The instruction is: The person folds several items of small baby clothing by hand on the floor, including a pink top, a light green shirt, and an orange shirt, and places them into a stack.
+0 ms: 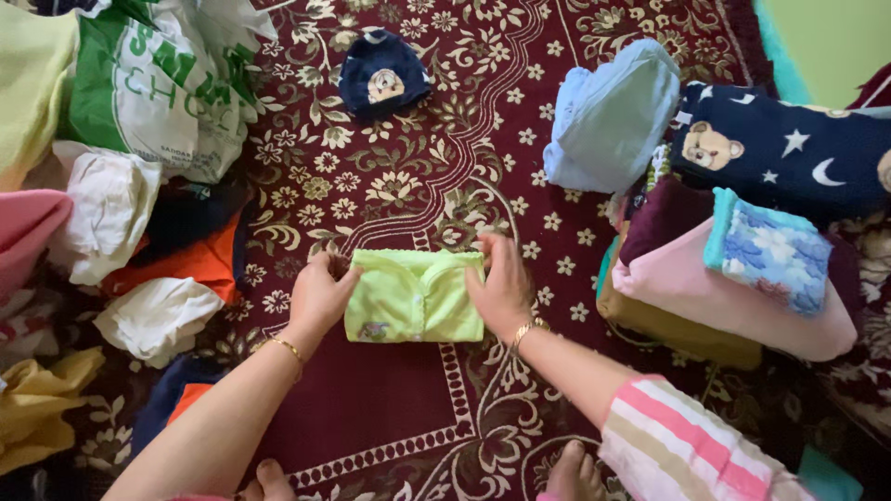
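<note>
A small lime-green baby garment (415, 297) lies folded on the dark red patterned carpet (445, 139). My left hand (318, 294) grips its left edge, fingers curled over the cloth. On the opposite edge, my right hand (502, 286) presses down with the fingers closed on the fabric. Both wrists wear thin gold bangles. A pink-and-white striped sleeve covers my right upper arm.
Folded clothes are stacked at right: a light blue piece (613, 116), a navy teddy-bear blanket (789, 153), a pink item (724, 297). A navy baby cap (382, 76) lies ahead. Loose clothes and a green-white plastic bag (153, 83) crowd the left. My toes show at the bottom.
</note>
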